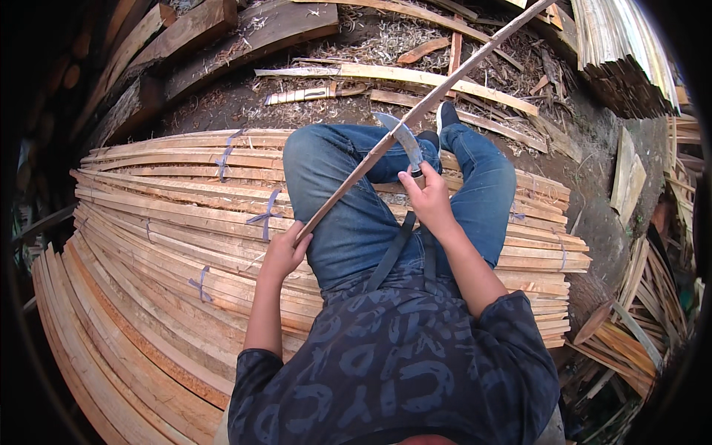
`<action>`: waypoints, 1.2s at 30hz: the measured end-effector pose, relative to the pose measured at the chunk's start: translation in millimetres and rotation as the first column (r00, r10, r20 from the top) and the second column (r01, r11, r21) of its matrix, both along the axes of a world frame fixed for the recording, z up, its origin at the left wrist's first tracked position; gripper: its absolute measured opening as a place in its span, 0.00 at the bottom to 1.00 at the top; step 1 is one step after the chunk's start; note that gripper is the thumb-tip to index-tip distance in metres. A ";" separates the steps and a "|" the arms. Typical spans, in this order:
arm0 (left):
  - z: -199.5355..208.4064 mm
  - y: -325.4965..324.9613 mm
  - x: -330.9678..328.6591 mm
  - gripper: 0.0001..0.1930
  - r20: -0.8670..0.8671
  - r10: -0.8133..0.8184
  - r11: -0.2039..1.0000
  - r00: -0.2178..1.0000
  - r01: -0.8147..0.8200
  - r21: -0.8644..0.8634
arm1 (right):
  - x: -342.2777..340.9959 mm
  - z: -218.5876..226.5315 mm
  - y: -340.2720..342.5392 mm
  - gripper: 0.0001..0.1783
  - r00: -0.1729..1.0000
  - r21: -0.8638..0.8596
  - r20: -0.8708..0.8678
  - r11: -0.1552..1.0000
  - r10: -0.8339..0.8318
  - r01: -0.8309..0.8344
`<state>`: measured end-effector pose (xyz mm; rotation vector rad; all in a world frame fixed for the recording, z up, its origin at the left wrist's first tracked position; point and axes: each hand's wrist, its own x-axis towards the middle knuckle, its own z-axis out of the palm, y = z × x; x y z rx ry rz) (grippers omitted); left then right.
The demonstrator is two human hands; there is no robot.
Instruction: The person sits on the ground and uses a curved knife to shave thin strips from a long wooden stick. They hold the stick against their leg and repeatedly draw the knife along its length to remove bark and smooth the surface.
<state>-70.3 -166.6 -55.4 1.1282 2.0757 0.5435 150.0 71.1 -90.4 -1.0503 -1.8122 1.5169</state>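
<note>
My left hand (284, 252) is closed around the lower end of a long, thin wooden strip (347, 185), beside my left thigh. The strip slants up and away to the right, over my legs and past the top edge. In my right hand (430, 196) is a curved-bladed knife (406, 139), sickle-like, its handle mostly hidden by my fingers. The blade crosses the strip about midway along, over the gap between my knees; whether its edge bites into the wood I cannot tell.
I sit on stacked wooden slats (170, 222) tied in bundles with purple ties (265, 215). Shavings (400, 44) and loose strips cover the ground ahead. Thick timbers (248, 44) lie far left. A slat bundle (627, 59) stands far right, offcuts (630, 341) nearer.
</note>
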 end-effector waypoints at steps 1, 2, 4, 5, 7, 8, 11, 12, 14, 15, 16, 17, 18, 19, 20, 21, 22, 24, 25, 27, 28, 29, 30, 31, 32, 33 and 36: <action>-0.2 -0.8 0.3 0.10 0.003 0.006 1.000 1.000 -0.006 -0.001 | 1.6 4.5 3.7 0.09 0.993 -0.341 -0.109 0.936 0.049 -0.084; 0.5 -1.7 0.5 0.10 -0.004 0.008 1.000 1.000 -0.008 -0.013 | 5.6 10.6 9.2 0.09 0.972 -0.629 -0.227 0.754 0.057 -0.191; 3.4 0.1 1.1 0.10 -0.016 0.005 0.999 1.000 -0.006 -0.035 | 11.0 16.3 17.6 0.10 0.868 -0.829 -0.494 0.331 -0.057 -0.451; 3.4 0.5 0.8 0.10 -0.016 -0.001 0.999 1.000 0.001 -0.032 | 15.4 10.7 20.9 0.10 0.794 -0.798 -0.593 0.227 -0.135 -0.558; 3.6 1.0 -0.6 0.10 -0.020 -0.005 1.000 1.000 0.004 -0.027 | 18.6 2.1 26.6 0.12 0.611 -0.652 -0.727 0.036 -0.314 -0.757; 1.1 0.0 -0.8 0.10 -0.023 -0.004 1.000 1.000 0.004 -0.001 | 20.5 -1.3 25.8 0.14 0.648 -0.692 -0.697 0.049 -0.307 -0.721; -4.4 -3.1 -1.5 0.10 -0.021 0.009 0.999 1.000 -0.008 0.033 | 6.0 21.5 19.8 0.14 0.888 -0.837 -0.458 0.361 -0.050 -0.412; -2.9 -1.6 -1.2 0.10 -0.005 0.017 1.000 1.000 -0.017 0.022 | 4.7 21.2 21.8 0.14 0.906 -0.859 -0.418 0.355 -0.069 -0.369; -2.7 0.4 -1.1 0.10 0.014 0.020 1.000 1.000 -0.020 0.002 | -6.7 16.0 9.6 0.13 0.994 -0.357 -0.086 0.929 0.071 -0.097; -2.7 -0.2 -2.1 0.10 0.013 0.020 1.000 1.000 -0.020 -0.005 | -11.4 14.1 5.4 0.13 0.995 0.046 0.098 0.998 0.029 -0.034; -2.6 -0.6 -2.6 0.10 0.013 0.019 1.000 1.000 -0.019 -0.012 | -12.6 16.6 9.0 0.12 0.992 0.106 0.121 0.993 0.035 -0.048; -1.6 -1.8 -1.2 0.10 0.016 0.015 1.000 1.000 -0.015 -0.016 | -9.5 11.1 9.2 0.12 0.994 0.039 0.086 0.997 0.068 -0.072; 0.2 -3.0 -0.4 0.10 0.017 0.012 1.000 1.000 -0.011 -0.019 | -7.3 6.5 10.9 0.11 0.994 -0.025 0.046 0.995 0.099 -0.098; 1.1 -2.7 -0.1 0.11 0.017 0.008 1.000 1.000 -0.007 -0.023 | -3.7 2.7 14.3 0.11 0.992 -0.089 0.004 0.988 0.127 -0.126; -1.9 1.1 -2.0 0.11 -0.028 0.000 1.000 1.000 0.000 0.008 | 2.3 -0.7 23.6 0.10 0.980 -0.109 0.014 0.974 0.200 -0.197; -2.3 -3.8 -1.9 0.10 -0.028 0.004 1.000 1.000 -0.004 0.004 | 4.5 8.4 24.2 0.10 0.967 -0.328 -0.061 0.910 0.248 -0.254; -5.4 -4.9 -2.6 0.10 -0.023 0.004 1.000 1.000 -0.004 0.013 | 7.5 20.2 28.4 0.10 0.952 -0.516 -0.135 0.801 0.274 -0.304; -4.3 -3.8 -1.0 0.10 -0.018 0.022 1.000 1.000 -0.022 0.004 | 12.1 29.8 30.4 0.10 0.915 -0.738 -0.285 0.543 0.286 -0.399; -4.0 -2.4 -0.4 0.10 -0.010 0.022 1.000 1.000 -0.022 0.008 | 13.8 29.4 30.8 0.11 0.911 -0.785 -0.334 0.463 0.242 -0.411; -3.4 -1.4 -0.6 0.10 0.000 0.023 1.000 1.000 -0.023 0.013 | 15.0 24.8 30.1 0.13 0.895 -0.849 -0.422 0.286 0.141 -0.445; -3.2 -1.3 -0.7 0.10 0.000 0.019 1.000 1.000 -0.019 0.011 | 15.4 18.3 29.3 0.15 0.849 -0.827 -0.516 0.195 0.113 -0.528; -3.2 -1.1 -0.3 0.10 -0.001 0.016 1.000 1.000 -0.016 0.009 | 14.8 14.3 26.7 0.15 0.826 -0.816 -0.559 0.127 0.069 -0.563; -3.1 -0.9 -0.1 0.10 -0.003 0.013 1.000 1.000 -0.013 0.006 | 11.8 13.6 22.4 0.15 0.801 -0.799 -0.599 0.059 0.020 -0.599; -3.2 -0.5 0.0 0.09 -0.010 0.010 1.000 1.000 -0.010 0.016 | 8.5 13.0 18.2 0.14 0.774 -0.774 -0.633 -0.007 -0.031 -0.633; -3.7 0.1 0.1 0.09 -0.015 0.007 1.000 1.000 -0.006 0.026 | 4.6 12.7 14.3 0.14 0.772 -0.772 -0.631 -0.042 -0.074 -0.635; -3.9 -0.4 0.5 0.09 -0.022 0.006 0.999 1.000 -0.005 0.037 | 1.1 12.1 12.0 0.14 0.765 -0.764 -0.638 -0.051 -0.094 -0.643; -4.1 -2.1 0.5 0.09 -0.030 0.010 1.000 1.000 -0.009 0.024 | -4.5 11.8 11.6 0.14 0.756 -0.755 -0.642 -0.065 -0.126 -0.652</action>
